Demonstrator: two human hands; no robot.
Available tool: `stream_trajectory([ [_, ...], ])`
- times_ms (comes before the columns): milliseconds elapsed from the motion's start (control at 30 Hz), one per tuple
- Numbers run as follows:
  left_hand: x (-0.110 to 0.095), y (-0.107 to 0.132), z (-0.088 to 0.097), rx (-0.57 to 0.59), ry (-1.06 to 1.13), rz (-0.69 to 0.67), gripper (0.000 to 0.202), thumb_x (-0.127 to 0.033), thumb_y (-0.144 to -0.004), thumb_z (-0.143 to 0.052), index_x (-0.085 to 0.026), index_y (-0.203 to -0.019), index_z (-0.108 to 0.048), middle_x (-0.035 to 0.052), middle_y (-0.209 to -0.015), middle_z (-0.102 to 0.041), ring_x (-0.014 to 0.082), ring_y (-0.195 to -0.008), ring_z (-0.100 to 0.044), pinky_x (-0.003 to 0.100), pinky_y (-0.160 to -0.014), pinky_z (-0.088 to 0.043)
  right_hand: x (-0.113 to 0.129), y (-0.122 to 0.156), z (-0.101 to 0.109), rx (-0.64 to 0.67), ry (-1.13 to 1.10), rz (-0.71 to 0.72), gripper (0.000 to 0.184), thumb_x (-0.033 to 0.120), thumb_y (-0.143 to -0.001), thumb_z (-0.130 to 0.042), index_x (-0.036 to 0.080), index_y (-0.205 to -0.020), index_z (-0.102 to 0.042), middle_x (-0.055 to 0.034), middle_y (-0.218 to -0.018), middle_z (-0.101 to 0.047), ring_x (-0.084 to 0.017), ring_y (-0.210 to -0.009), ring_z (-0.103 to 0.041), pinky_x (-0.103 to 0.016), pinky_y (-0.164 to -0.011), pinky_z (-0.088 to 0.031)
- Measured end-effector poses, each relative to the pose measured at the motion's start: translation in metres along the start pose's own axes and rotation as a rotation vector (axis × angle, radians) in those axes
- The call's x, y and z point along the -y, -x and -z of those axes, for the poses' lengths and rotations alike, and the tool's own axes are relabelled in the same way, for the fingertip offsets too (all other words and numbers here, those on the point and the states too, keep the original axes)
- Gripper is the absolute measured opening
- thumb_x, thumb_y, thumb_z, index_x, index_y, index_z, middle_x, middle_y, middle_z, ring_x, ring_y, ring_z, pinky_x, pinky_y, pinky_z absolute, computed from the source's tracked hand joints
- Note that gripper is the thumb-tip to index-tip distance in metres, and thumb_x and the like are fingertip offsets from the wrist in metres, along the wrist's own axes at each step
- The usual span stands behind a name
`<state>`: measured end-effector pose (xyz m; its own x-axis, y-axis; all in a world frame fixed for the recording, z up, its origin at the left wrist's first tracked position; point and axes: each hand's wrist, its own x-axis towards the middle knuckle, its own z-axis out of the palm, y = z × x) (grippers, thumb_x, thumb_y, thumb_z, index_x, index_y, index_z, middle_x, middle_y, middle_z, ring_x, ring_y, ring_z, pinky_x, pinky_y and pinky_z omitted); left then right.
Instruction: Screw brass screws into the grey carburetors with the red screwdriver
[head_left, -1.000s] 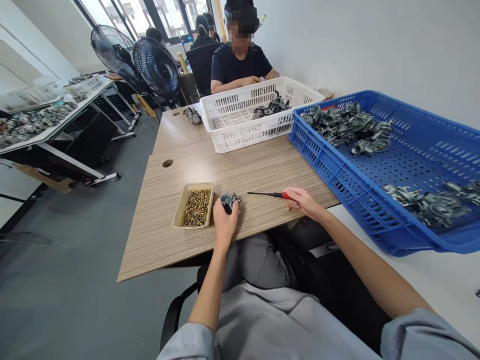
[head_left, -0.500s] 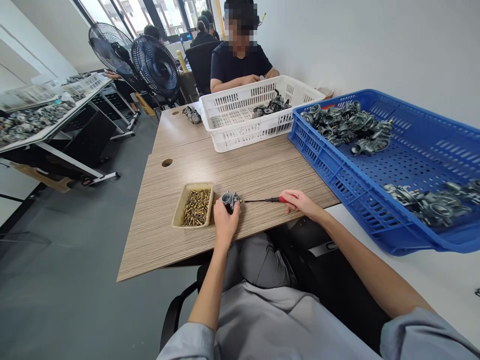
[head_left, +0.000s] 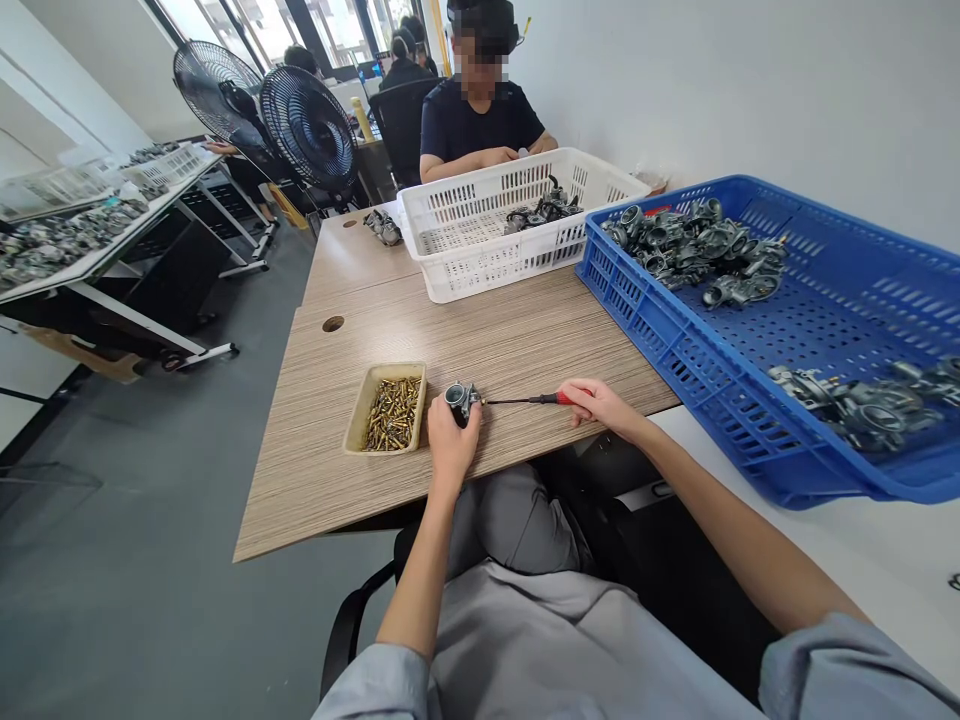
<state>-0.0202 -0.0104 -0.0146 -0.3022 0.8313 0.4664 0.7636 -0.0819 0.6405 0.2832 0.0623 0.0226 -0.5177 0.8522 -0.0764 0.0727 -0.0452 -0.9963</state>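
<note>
Head view: the person's left hand (head_left: 450, 440) is gripping a small grey metal casting with a round mouth (head_left: 471, 397), holding it just above or on the wood-grain surface (head_left: 487, 335), towards the near edge. The right hand (head_left: 598, 403) is gripping a slim screwdriver with a red handle and dark shaft (head_left: 546, 398). The screwdriver's long axis is running left to right, its tip pointing left at the casting's right side; whether it is touching cannot be told. The casting is lying left of the right hand, with the left hand nearer, already around it.

Left of the left hand, a cream rectangular plastic tub (head_left: 360, 408) is holding heaped small brass-coloured pieces (head_left: 393, 415). Towards the far right corner, a white slotted plastic crate (head_left: 502, 272) is carrying dark-grey metal parts (head_left: 544, 210). Along the right edge, a blue slotted plastic crate (head_left: 649, 325) is holding two piles of grey metal parts (head_left: 697, 245), one at each end.
</note>
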Motion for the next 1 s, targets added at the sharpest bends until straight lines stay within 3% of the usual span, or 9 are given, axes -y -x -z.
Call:
stream_trajectory([
  [1000, 0.0002, -0.0010, -0.0006, 0.005, 0.003, -0.009, 0.021, -0.040, -0.104, -0.071, -0.024, -0.117, -0.064, 0.0091, -0.109, -0.068, 0.0293, -0.108, -0.067, 0.044, -0.099, -0.056, 0.0003, 0.0003, -0.0007, -0.009, 0.015, 0.001, 0.055, 0.075, -0.094, -0.076, 0.021, -0.088, -0.070, 0.0079, -0.062, -0.037, -0.012, -0.058, -0.034, -0.033, -0.066, -0.064],
])
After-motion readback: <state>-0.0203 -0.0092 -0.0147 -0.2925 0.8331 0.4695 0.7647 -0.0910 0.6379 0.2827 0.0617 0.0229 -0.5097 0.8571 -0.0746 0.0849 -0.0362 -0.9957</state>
